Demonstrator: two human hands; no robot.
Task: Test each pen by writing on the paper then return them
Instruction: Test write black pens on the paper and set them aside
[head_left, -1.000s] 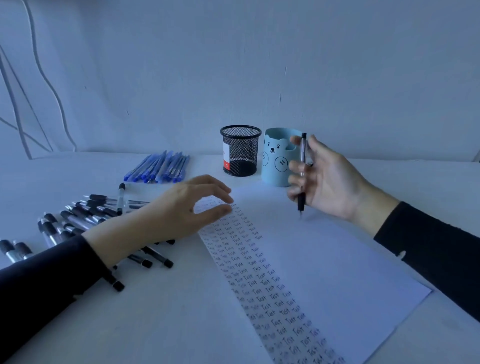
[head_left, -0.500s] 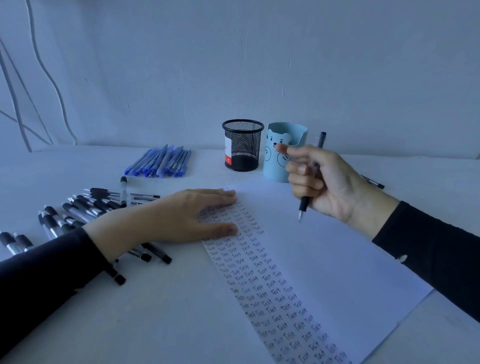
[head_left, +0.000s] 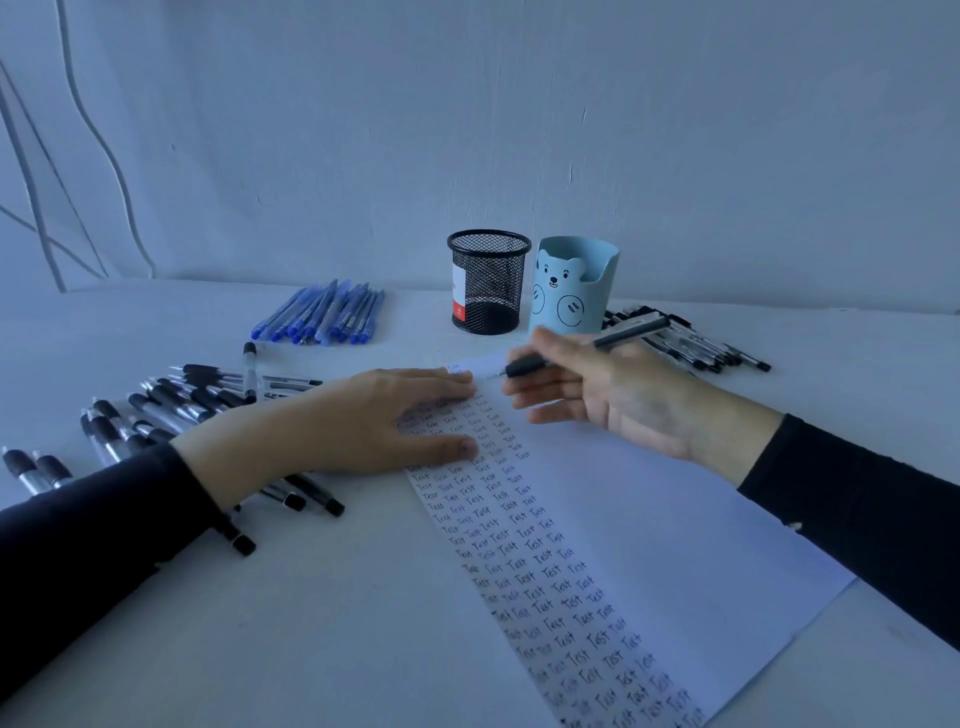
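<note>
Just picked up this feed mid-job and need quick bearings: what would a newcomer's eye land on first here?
The paper in the middle, its left strip packed with rows of handwritten "Test". At its far end the left hand presses flat, while the right hand holds a pen with its tip near the sheet's far edge. Black pens lie scattered at left, and a mesh cup and bear cup stand behind.

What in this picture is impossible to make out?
Head view:
- Tip of the pen: blurred in the right hand; contact with the paper unclear.
- Some black pens: hidden under the left hand and sleeve.
- Inside of the bear cup: hidden by its own wall.
- Paper's near end: cut off by the bottom edge.
</note>
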